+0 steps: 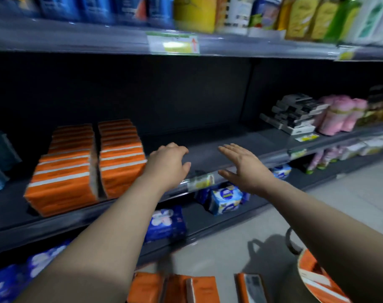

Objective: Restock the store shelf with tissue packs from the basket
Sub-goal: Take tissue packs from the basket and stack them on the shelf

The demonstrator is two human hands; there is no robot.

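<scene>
Two rows of orange tissue packs [87, 165] stand on the dark middle shelf [241, 147], left of centre. My left hand [168, 165] hovers just right of the nearer row, fingers curled loosely, holding nothing. Further right, my right hand [243, 165] is spread flat over the shelf's front edge, also holding nothing. More orange tissue packs [173, 287] lie at the bottom of the view. A basket with a dark handle [292, 243] sits at the lower right, partly hidden behind my right forearm.
Bottles and packets fill the upper shelf [230, 14]. Black-and-white boxes [295, 114] and pink packs [341, 117] stand at the right of the middle shelf. Blue packs [225, 200] sit on the lower shelf. Grey floor [230, 237] lies below.
</scene>
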